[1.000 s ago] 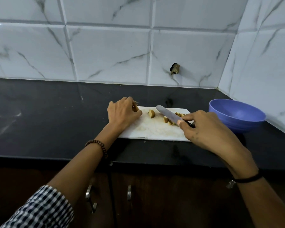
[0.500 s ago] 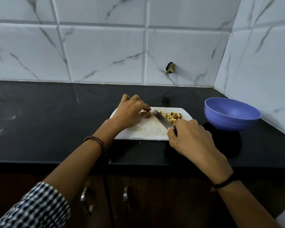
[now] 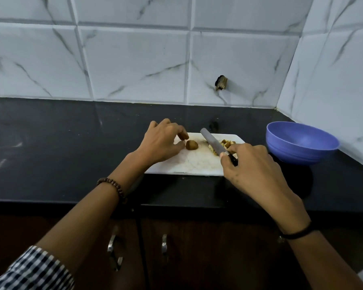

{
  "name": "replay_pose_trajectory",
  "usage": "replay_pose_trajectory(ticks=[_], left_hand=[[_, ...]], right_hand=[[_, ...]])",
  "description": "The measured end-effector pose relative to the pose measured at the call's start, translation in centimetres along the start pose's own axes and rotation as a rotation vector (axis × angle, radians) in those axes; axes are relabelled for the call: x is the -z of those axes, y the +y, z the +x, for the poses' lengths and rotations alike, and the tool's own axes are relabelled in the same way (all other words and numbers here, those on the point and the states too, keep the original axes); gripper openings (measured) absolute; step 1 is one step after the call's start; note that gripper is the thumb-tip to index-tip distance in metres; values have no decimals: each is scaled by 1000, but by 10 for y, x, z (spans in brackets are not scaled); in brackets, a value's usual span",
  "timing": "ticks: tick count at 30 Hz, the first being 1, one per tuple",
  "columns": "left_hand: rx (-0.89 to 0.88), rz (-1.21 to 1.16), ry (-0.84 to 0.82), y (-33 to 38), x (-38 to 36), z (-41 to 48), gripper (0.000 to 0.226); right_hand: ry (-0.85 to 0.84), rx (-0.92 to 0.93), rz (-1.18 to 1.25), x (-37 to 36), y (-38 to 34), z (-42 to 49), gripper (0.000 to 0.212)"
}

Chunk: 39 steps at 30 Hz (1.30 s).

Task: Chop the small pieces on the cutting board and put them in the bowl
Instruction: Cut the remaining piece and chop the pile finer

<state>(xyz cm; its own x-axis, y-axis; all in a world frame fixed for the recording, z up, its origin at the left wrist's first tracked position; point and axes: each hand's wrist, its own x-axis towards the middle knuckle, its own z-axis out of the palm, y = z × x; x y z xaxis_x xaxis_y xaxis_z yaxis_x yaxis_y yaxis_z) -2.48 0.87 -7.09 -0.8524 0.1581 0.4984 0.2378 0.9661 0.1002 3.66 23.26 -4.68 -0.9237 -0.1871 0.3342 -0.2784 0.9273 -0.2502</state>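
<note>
A white cutting board lies on the black counter. One round brown piece sits on its left part. My left hand rests beside that piece, thumb and forefinger close to it, fingers apart. A heap of chopped brownish cubes lies at the board's right end, partly hidden by the knife. My right hand grips the knife's dark handle, with the grey blade angled up and to the left between the round piece and the heap. A blue bowl stands to the right of the board.
The black counter stretches left of the board, with its front edge just below my wrists. White marbled tiles rise behind and at the right, forming a corner behind the bowl. Dark cabinet doors with metal handles are below.
My left hand has set the round piece down on the board and eased off it. The knife has lifted away from that piece toward the chopped heap.
</note>
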Motion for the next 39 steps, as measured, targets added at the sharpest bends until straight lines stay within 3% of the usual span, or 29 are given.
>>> replay_pose_trajectory(ticks=[6, 12, 16, 21, 27, 33, 39], left_hand=[[5, 7, -25, -1, -5, -2, 26], [80, -152, 5, 3, -15, -4, 28], [87, -90, 76, 8, -17, -3, 37], [112, -118, 85, 15, -12, 0, 32], [237, -186, 214, -12, 7, -15, 29], [225, -204, 167, -23, 15, -18, 27], [90, -215, -27, 2, 4, -10, 28]], right_hand=[[-16, 32, 17, 0, -7, 0, 34], [-19, 25, 39, -3, -10, 2, 35], [0, 30, 46, -4, -7, 4, 32], [23, 25, 76, -5, -6, 5, 31], [25, 63, 71, -10, -14, 2, 29], [-79, 110, 72, -17, -30, -3, 28], [-58, -35, -43, -6, -2, -6, 32]])
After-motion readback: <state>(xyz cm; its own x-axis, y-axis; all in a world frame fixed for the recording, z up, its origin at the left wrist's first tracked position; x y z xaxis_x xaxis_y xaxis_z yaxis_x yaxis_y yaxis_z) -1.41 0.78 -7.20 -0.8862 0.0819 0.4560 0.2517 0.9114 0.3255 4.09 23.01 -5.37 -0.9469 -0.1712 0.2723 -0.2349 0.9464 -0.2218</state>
